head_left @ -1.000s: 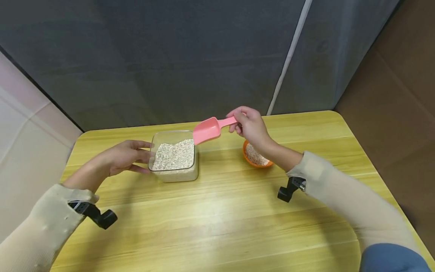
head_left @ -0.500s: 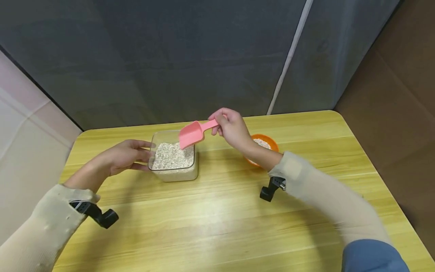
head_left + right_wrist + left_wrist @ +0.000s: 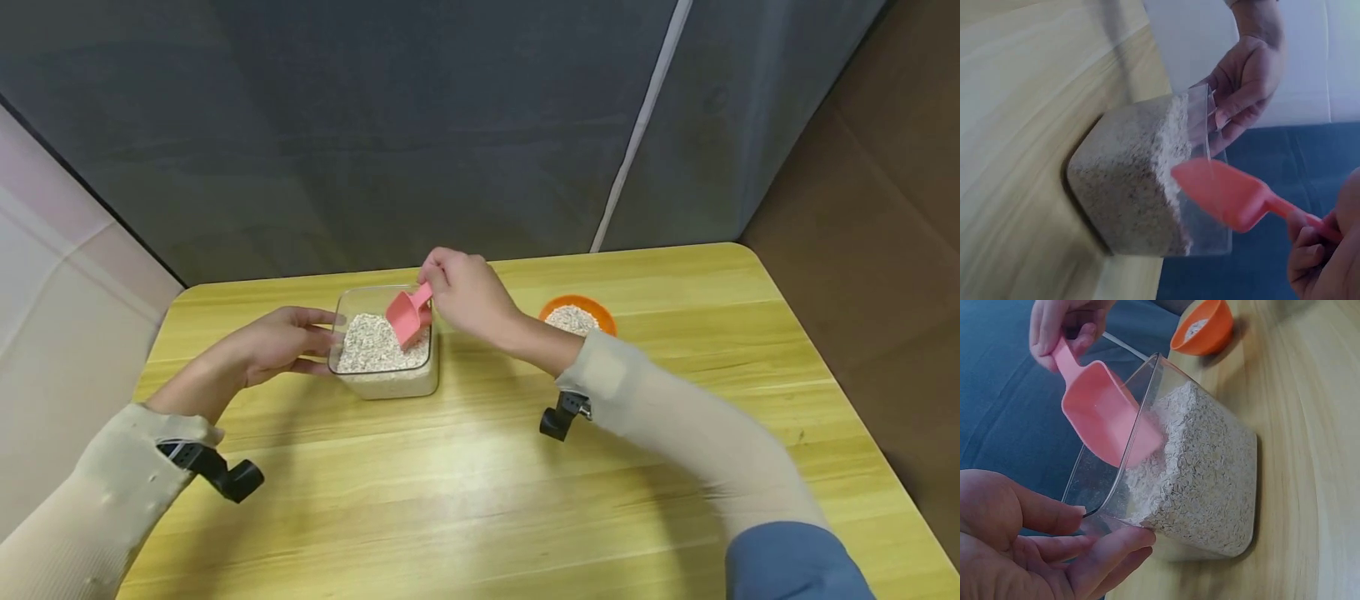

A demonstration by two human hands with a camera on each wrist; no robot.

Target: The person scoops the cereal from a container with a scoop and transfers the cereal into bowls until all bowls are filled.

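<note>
Dipping into the oat-filled clear tub (image 3: 384,385): pink scoop (image 3: 408,317), right hand (image 3: 467,293) pinching it, left hand (image 3: 277,343) straight-fingered against the tub.

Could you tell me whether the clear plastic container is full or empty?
Nearly full: pale oat flakes reach close to the clear square plastic container's rim.

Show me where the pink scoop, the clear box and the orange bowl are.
pink scoop (image 3: 407,319), head view, on its blade.
clear box (image 3: 390,385), head view, on its front wall.
orange bowl (image 3: 603,314), head view, on its right rim.
</note>
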